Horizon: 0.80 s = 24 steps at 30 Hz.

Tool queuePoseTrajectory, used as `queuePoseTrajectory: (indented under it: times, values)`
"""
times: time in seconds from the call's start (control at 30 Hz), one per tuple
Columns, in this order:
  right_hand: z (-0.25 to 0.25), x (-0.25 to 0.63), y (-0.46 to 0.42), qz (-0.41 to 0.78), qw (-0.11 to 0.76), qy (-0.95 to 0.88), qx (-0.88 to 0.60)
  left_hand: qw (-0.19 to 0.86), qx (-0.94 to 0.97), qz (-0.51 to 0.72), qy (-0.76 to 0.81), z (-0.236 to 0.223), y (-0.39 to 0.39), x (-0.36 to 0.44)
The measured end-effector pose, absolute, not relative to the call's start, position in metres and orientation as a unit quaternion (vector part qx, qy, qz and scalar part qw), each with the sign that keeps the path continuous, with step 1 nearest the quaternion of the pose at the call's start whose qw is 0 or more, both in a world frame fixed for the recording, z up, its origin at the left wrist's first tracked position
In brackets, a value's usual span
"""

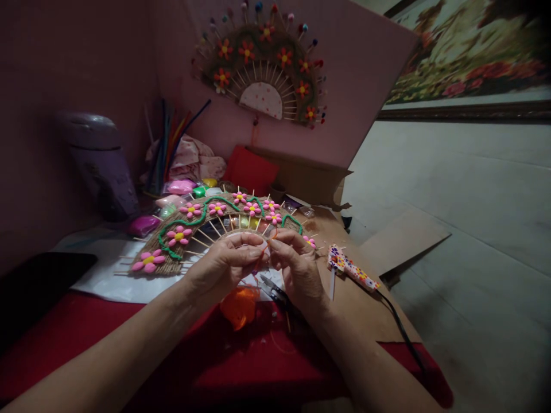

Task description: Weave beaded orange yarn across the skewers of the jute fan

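Note:
My left hand (pixel 243 255) pinches a thin orange thread (pixel 259 263) between thumb and fingers. Close beside it, my right hand (pixel 295 261) is also closed on the thread, its fingertips nearly meeting the left ones. A small dark bead-like bit hangs on the thread below the fingers. Behind both hands lies a fan-shaped twine craft (pixel 166 244) with wooden sticks, pink flowers and a green wavy cord. Under the hands are black-handled scissors (pixel 275 291), partly covered by my right hand, and a bundle of orange material (pixel 240 307).
A flower-patterned glue gun (pixel 353 269) with a black cord rests on cardboard (pixel 379 318) at the right. A purple tumbler (pixel 101 166) stands at the left near bags of coloured clay (pixel 181 187). A finished fan (pixel 262 69) hangs at the back. Red cloth (pixel 172 361) covers the table.

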State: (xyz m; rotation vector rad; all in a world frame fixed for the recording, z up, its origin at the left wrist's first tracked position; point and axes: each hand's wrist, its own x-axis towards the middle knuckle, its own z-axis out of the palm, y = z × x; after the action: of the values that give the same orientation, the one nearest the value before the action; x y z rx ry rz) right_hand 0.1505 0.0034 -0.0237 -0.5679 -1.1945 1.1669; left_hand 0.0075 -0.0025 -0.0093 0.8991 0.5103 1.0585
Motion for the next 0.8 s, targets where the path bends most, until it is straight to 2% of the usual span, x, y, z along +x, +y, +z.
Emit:
queuePoseTrajectory:
  times: [0.27, 0.63, 0.8]
  values:
    - [-0.016, 0.155, 0.004, 0.585, 0.642, -0.432, -0.245, 0.78, 0.358, 0.446, 0.253, -0.011, 0.0, 0.005]
    - [-0.013, 0.156, 0.003, 0.649, 0.586, -0.423, -0.237, 0.8, 0.358, 0.41, 0.251, -0.011, -0.001, 0.004]
    - [-0.014, 0.158, 0.004, 0.652, 0.607, -0.395, -0.225, 0.783, 0.368, 0.416, 0.281, -0.005, -0.005, 0.007]
